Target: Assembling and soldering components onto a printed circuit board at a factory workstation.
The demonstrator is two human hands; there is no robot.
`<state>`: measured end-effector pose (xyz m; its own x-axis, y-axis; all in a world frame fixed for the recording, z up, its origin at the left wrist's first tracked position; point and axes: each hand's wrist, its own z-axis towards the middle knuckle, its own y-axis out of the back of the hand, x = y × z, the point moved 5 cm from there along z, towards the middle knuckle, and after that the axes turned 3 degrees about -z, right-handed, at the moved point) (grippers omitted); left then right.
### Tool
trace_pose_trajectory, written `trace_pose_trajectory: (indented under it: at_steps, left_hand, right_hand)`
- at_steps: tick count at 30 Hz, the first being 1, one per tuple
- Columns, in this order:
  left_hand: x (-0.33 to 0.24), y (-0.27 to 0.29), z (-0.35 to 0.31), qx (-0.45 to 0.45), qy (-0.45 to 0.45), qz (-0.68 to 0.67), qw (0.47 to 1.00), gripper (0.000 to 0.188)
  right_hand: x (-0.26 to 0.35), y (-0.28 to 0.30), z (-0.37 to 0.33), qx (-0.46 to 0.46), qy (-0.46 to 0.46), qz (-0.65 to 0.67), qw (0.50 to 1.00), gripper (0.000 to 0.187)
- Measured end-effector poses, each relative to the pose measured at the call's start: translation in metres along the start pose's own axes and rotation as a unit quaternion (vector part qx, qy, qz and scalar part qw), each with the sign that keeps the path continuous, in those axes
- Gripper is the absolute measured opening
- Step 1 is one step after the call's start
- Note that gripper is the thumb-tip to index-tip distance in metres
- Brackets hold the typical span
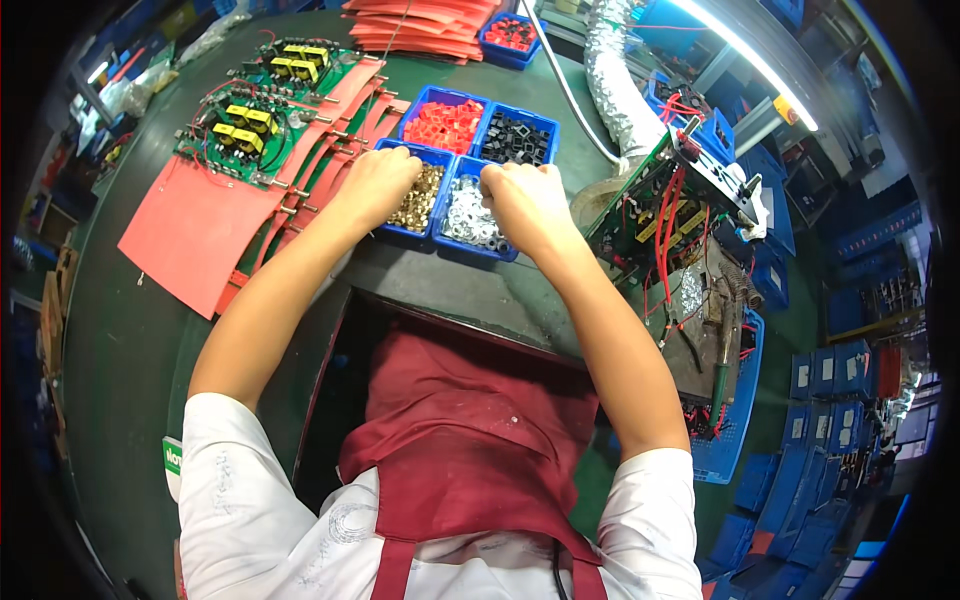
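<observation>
My left hand (386, 183) reaches over the left edge of a blue bin of small brass-coloured nuts (418, 200), fingers curled in and closed. What it pinches, if anything, is hidden beneath the hand. At the right edge of the neighbouring blue bin of silvery washers or nuts (470, 212), my right hand (526, 203) is likewise closed, knuckles up, its fingertips out of sight. Behind these bins stand two more, one with small red plastic parts (443, 126) and one with small black square parts (515, 138).
Green circuit boards (240, 135) with yellow transformers lie on red sheets (200, 225) at left. Further red sheets (420, 25) are stacked at the back. On the right are a wired board assembly (665, 205), a silvery duct hose (612, 80) and a green-handled soldering iron (722, 375).
</observation>
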<state>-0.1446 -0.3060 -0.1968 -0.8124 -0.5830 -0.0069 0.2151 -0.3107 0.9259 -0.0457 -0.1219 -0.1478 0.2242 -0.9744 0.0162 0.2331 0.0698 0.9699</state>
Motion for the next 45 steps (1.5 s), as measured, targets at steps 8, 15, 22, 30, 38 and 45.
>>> trace_pose_trajectory:
  at_steps: [8,15,22,30,38,45]
  left_hand:
    - [0.0,0.009,0.003,-0.045,0.074,-0.135,0.987,0.014]
    - [-0.055,0.052,0.044,-0.13,0.087,-0.286,0.945,0.012]
    - [-0.135,0.11,0.107,-0.139,0.135,-0.578,0.792,0.021]
    - [-0.207,0.159,0.173,-0.144,0.078,-0.675,0.719,0.025]
    - [-0.278,0.16,0.209,-0.141,0.061,-0.698,0.699,0.025]
    - [-0.298,0.171,0.221,-0.157,0.06,-0.679,0.715,0.027]
  right_hand:
    - [-0.017,0.202,-0.052,-0.264,0.011,0.034,0.964,0.015]
    - [-0.142,0.247,-0.074,-0.201,-0.076,-0.014,0.977,0.015]
    - [-0.16,0.267,-0.079,-0.153,-0.055,0.021,0.986,0.016]
    - [-0.203,0.307,-0.142,-0.137,-0.144,0.004,0.98,0.014]
    - [-0.228,0.311,-0.187,-0.146,-0.165,0.027,0.975,0.015]
    - [-0.241,0.32,-0.205,-0.095,-0.172,0.102,0.975,0.016]
